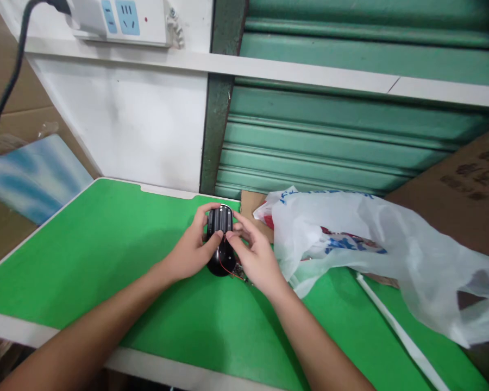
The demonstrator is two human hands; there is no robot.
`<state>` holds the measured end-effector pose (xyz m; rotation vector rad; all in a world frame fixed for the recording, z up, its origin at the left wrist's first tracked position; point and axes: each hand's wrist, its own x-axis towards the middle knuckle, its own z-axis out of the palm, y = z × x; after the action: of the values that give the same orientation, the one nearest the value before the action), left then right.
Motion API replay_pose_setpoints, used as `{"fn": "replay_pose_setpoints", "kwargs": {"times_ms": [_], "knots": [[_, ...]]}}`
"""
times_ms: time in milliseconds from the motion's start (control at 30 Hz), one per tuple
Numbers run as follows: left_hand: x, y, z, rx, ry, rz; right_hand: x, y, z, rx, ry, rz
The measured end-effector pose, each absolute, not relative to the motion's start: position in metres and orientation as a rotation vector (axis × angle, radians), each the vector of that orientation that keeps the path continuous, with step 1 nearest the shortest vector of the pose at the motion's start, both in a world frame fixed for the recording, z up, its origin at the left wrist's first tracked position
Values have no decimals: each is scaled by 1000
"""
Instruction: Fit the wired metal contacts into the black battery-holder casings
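Note:
A glossy black, oval plastic casing (217, 265) stands out against the green tabletop at the middle. Its upper half has long ridged grooves, like a battery compartment. My left hand (191, 244) grips its left side, with the thumb pressed on the face and a finger at the top edge. From the right, my right hand (255, 252) holds it, thumb on the face beside the other thumb and fingers along the side. A thin red wire (228, 270) runs from the casing to a small circuit board (240, 271), partly hidden by my right hand.
The green tabletop (85, 255) has a white edge. To the right lie a white plastic bag (350, 228) and a white strip (399, 326). Cardboard (452, 190) stands behind the bag. A power socket strip (126, 21) with a black cable (14, 76) sits above. A green shutter (330, 125) closes the back.

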<state>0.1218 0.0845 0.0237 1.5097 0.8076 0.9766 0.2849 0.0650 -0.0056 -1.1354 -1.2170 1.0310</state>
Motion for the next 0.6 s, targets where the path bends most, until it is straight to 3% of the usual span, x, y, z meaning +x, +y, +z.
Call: {"fn": "replay_pose_setpoints", "kwargs": {"times_ms": [233, 600], "knots": [[120, 88, 27, 1275, 884, 863, 288, 69, -2, -1142, -1016, 1432], [121, 88, 25, 1356, 904, 839, 287, 63, 7, -1145, -1003, 1501]]}}
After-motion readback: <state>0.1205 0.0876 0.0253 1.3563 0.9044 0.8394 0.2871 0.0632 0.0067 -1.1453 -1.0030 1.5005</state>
